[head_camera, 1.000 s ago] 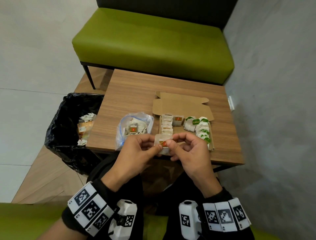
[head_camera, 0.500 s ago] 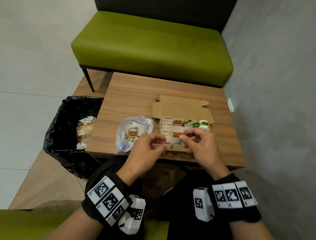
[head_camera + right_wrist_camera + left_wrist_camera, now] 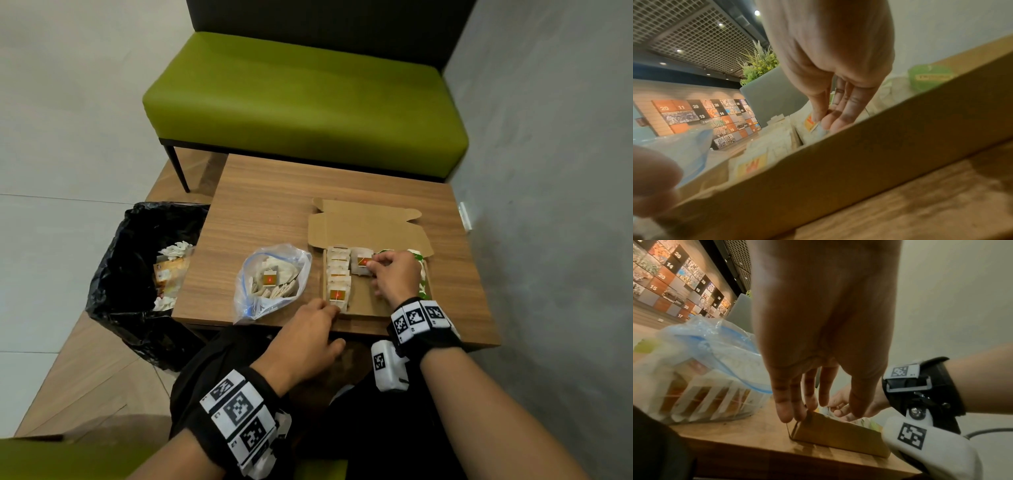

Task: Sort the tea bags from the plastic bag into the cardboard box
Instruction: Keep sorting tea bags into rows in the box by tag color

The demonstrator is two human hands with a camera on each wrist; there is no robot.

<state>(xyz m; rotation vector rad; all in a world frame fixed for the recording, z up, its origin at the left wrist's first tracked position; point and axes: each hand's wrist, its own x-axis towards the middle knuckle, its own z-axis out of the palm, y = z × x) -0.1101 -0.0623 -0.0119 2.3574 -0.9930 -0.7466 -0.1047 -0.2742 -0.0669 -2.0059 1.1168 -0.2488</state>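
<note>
The open cardboard box (image 3: 368,301) lies on the wooden table, with a row of orange-tagged tea bags (image 3: 338,277) on its left side and green-tagged ones (image 3: 419,260) on its right. My right hand (image 3: 375,265) is inside the box and pinches an orange-tagged tea bag (image 3: 361,263) near the far wall; the right wrist view shows the fingers (image 3: 840,112) on that tea bag (image 3: 809,124). My left hand (image 3: 327,308) rests with straight fingers (image 3: 795,404) on the box's (image 3: 838,434) near left corner. The plastic bag (image 3: 270,281) with several tea bags lies left of the box.
A black-lined bin (image 3: 144,274) with scraps stands left of the table. A green bench (image 3: 301,99) sits beyond the table's far edge, and a grey wall (image 3: 548,205) runs along the right. The box's lid (image 3: 370,229) lies folded back.
Both hands held the tea bag in front of the box. My right hand has carried it forward into the box; my left hand let go and dropped to the box's near corner.
</note>
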